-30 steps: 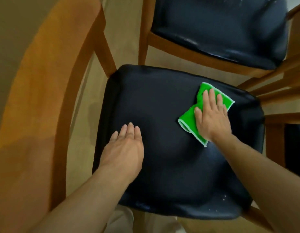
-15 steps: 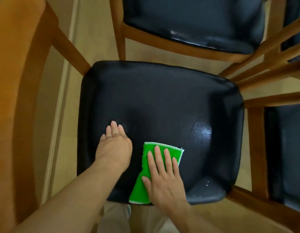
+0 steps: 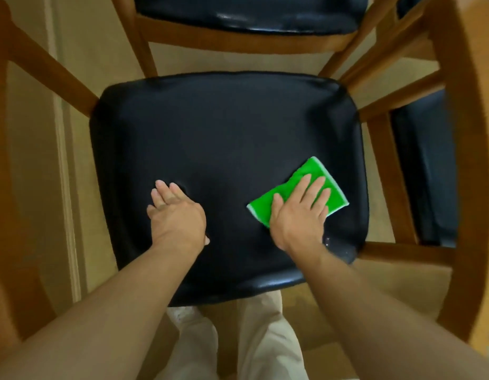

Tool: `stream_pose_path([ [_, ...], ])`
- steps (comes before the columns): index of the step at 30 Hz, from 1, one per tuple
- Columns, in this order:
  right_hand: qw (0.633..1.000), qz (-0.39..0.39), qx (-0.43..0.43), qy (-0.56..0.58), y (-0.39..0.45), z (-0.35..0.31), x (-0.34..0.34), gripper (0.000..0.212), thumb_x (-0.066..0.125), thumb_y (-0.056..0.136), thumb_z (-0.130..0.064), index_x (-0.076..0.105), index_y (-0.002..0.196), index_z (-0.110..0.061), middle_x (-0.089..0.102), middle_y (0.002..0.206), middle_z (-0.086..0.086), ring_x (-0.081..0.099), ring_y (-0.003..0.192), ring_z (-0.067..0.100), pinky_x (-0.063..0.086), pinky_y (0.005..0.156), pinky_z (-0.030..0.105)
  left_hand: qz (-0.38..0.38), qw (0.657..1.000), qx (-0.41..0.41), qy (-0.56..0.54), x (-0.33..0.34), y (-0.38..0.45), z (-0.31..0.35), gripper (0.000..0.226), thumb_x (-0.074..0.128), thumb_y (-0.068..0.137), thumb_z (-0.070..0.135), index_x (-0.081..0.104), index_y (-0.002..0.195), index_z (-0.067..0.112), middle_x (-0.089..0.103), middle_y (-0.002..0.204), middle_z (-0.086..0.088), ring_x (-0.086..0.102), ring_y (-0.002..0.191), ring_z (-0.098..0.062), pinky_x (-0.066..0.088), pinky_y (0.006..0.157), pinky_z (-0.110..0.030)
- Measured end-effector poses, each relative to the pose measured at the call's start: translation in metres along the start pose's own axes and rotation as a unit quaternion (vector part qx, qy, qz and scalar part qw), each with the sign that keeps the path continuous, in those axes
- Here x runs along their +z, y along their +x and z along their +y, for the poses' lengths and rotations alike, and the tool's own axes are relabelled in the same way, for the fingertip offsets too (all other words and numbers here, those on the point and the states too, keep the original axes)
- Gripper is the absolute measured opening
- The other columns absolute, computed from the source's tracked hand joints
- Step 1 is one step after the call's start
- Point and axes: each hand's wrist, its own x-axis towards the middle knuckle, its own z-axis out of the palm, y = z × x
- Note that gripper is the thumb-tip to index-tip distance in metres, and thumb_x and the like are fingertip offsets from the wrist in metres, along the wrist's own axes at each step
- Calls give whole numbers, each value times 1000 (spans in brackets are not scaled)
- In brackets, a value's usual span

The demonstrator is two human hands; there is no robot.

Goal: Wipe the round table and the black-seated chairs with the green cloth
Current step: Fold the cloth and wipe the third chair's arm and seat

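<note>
Cloth (image 3: 312,185): bright green, plain, with a thin white edge trim. Seat (image 3: 224,149) under it: solid black, glossy, with pale highlights along the near rim and small shiny specks near the right corner. Chair frame (image 3: 386,193): warm orange-brown wood, no pattern. Second seat (image 3: 246,15) behind it: black, same sheen, on a matching brown frame. Third dark seat (image 3: 427,171) to the right: black, slightly bluish. Floor (image 3: 29,160): pale beige-tan, with a lighter stripe running along it. Trousers (image 3: 265,335): light cream, plain.
</note>
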Motion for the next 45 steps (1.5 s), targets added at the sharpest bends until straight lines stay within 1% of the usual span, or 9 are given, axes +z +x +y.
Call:
stream_pose_path([
  [6,998,-39,27,28,-83,-21,46,81,15,98,-59,-29,145,-10,-22,159,19,-13,147,42,4,118,53,3,1000,10,-14,-1,1,-2,132,72,72,59,-15,141,-13,-12,151,-36,1,144,-42,20,113,-48],
  [14,981,12,163,103,15,62,-11,72,19,103,-48,-9,153,-5,-11,162,18,-6,149,37,4,119,47,-6,1000,17,7,-1,1,-3,132,72,72,59,-15,140,-14,-11,150,-38,2,143,-44,20,114,-49],
  [22,904,-55,337,258,-63,-4,25,75,20,104,-48,-18,150,-1,-21,156,28,-11,147,40,-11,117,43,-22,1000,11,-9,-13,-7,2,128,73,75,52,-15,140,-14,-12,149,-39,1,143,-45,20,114,-50],
  [25,840,-57,410,351,-65,-13,34,77,28,104,-43,-16,150,1,-18,156,29,-8,146,44,-5,119,47,-34,999,11,-6,-14,-8,0,127,70,77,53,-17,139,-15,-14,149,-39,-1,143,-45,19,114,-50],
  [27,833,-47,416,362,-54,-15,33,74,21,104,-43,-16,150,1,-21,156,28,-12,145,45,-7,116,51,-34,999,8,-7,-14,-8,1,127,70,77,53,-18,139,-15,-14,148,-39,-1,143,-45,18,115,-50],
  [29,820,13,459,343,-45,-20,33,75,29,103,-45,-7,153,-1,-13,158,27,-2,146,46,11,115,54,-32,999,8,-6,-13,-8,1,128,70,77,54,-17,139,-15,-14,148,-40,-1,143,-45,19,114,-50],
  [36,900,82,358,234,-51,-9,58,85,6,92,-57,4,151,4,12,154,36,19,136,61,34,105,66,-24,1000,-4,-5,-7,-4,2,131,71,74,57,-18,140,-14,-14,149,-38,-1,143,-44,20,114,-49],
  [39,911,111,333,217,-48,-11,59,77,14,94,-54,13,146,2,28,147,39,34,127,64,42,94,70,-18,1000,-10,0,-6,-3,2,132,71,73,58,-18,140,-12,-14,150,-36,-1,144,-42,20,114,-48],
  [45,949,111,268,124,-48,8,62,79,20,93,-51,21,147,7,26,150,36,28,130,64,29,101,71,-21,999,-22,-12,-8,-3,2,136,74,69,57,-20,142,-9,-17,152,-32,-3,144,-39,20,113,-48],
])
